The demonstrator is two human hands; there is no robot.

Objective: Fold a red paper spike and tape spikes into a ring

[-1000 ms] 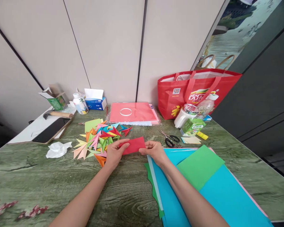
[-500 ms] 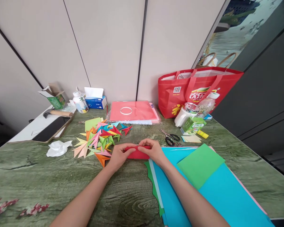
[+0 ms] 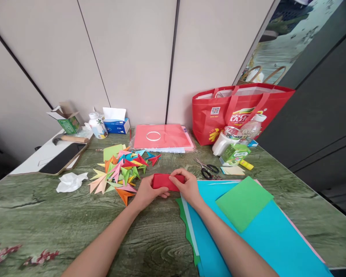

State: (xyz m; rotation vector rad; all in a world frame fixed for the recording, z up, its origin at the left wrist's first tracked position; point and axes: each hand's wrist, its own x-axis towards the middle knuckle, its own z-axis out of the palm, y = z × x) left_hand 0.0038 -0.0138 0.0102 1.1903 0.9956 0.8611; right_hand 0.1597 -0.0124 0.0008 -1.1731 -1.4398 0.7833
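Note:
A folded strip of red paper (image 3: 165,182) lies between my two hands, just above the middle of the table. My left hand (image 3: 148,192) grips its left end, thumb in front and fingers tucked under the lower edge. On the right part, my right hand (image 3: 187,187) pinches the paper with thumb and bent index finger. Left of my hands spreads a heap of folded colored paper pieces (image 3: 121,167). Beside my right forearm are large blue paper sheets (image 3: 265,238) with a green paper square (image 3: 245,204) on top.
Black-handled scissors (image 3: 207,169) lie beyond my right hand. Farther back stand a red bag (image 3: 204,115), a jar (image 3: 223,142) and a green carton (image 3: 235,154). To the left are a crumpled tissue (image 3: 71,182), a phone (image 3: 64,158) and a tissue box (image 3: 117,126).
The red paper has been tilted up off the table, showing more of its face. My left fingers have moved from its top edge to underneath, and my right hand has shifted slightly.

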